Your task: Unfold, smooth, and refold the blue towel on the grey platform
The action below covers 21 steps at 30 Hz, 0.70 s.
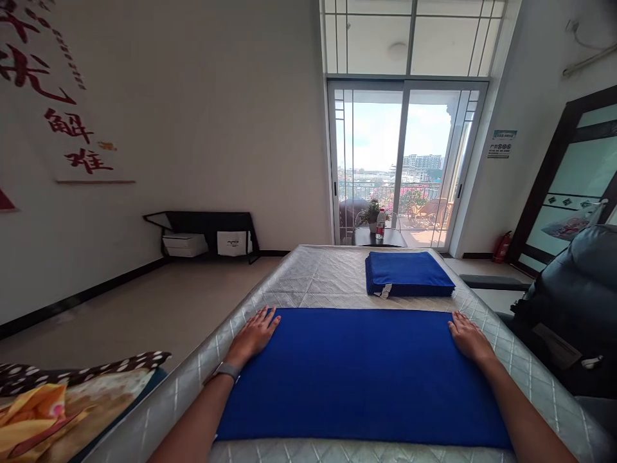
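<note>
Head view: a blue cloth (pixel 364 379) lies flat, near, on the bench (pixel 332 280), likely light, soft, best lifted by its corners. The left hand (pixel 255 333) and right hand (pixel 471 335) rest at its far corners, grip flat, pinching nothing; beyond, right, sits a blue stack (pixel 409 273).

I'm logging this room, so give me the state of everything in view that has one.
Blue cloth: spread flat
Blue stack: piled flat
Left hand: open, at cloth's corner
Right hand: open, at cloth's corner
Silver cover: laid out, creased
Sliding door: looks shut
Bottle: upright, capped
Extinguisher: standing
Scroll: hanging
</note>
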Available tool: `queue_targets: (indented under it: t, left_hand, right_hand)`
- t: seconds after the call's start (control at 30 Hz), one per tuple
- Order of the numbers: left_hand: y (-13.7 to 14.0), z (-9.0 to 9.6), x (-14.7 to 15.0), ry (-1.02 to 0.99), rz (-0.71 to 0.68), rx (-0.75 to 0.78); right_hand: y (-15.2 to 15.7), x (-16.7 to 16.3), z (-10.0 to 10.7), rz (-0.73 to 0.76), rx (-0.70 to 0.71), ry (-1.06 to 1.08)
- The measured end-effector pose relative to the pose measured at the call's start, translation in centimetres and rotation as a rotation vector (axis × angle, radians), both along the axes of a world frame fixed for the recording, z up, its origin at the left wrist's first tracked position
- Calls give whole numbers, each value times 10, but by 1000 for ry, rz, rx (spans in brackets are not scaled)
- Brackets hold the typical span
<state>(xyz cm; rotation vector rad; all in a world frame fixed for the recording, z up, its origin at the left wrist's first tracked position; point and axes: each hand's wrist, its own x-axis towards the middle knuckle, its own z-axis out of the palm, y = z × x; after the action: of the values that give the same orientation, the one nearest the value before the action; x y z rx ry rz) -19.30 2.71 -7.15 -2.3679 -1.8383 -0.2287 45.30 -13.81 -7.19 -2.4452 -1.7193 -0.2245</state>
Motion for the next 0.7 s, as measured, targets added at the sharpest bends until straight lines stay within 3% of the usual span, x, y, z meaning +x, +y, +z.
queue_targets:
  t: [0.23, 0.4, 0.5, 0.7]
  left_hand:
    - [-1, 0, 1, 44, -9, -24]
    - [0, 10, 18, 43, 130, 0]
    - [-9, 22, 55, 22, 27, 92]
    - [-52, 24, 185, 3, -464, 72]
  right_hand:
    - [-5, -12, 11, -18, 6, -34]
    - [-12, -25, 29, 23, 54, -22]
    - [-15, -45, 41, 105, 103, 28]
    - [-24, -109, 57, 355, 109, 200]
